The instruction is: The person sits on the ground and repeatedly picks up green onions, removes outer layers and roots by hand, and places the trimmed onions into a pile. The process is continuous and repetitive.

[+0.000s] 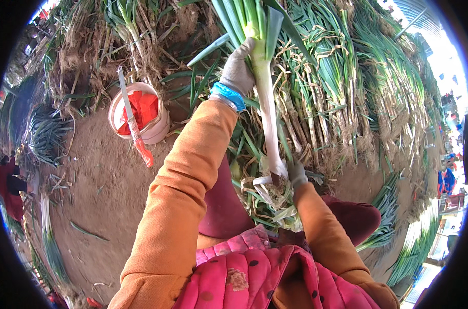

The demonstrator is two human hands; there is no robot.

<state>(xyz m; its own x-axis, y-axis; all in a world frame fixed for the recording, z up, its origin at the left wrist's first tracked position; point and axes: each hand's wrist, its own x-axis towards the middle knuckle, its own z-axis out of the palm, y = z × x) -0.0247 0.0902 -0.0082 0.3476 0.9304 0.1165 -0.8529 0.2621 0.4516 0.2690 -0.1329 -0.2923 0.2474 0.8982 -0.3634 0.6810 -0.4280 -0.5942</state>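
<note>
My left hand (239, 71), in a grey glove with a blue band at the wrist, is closed round the upper shaft of a large leek or green onion (266, 104). The stalk hangs steeply, green leaves at the top and white root end low down. Beside that root end is my right hand (296, 175), also gloved and slightly blurred; its fingers are partly hidden, and a green leaf strip runs down to it. Peeled outer layers (266, 189) curl away near the roots. Loose green trimmings (253, 143) lie beneath the stalk, between my knees.
A white bucket (162, 125) holding red material stands at the left, a knife (126, 96) with a wrapped handle across its rim. Unpeeled stalks (326, 77) are heaped ahead and right. Cleaned bundles (415, 239) lie at the right, another (50, 239) at the left. A person (12, 189) shows at far left.
</note>
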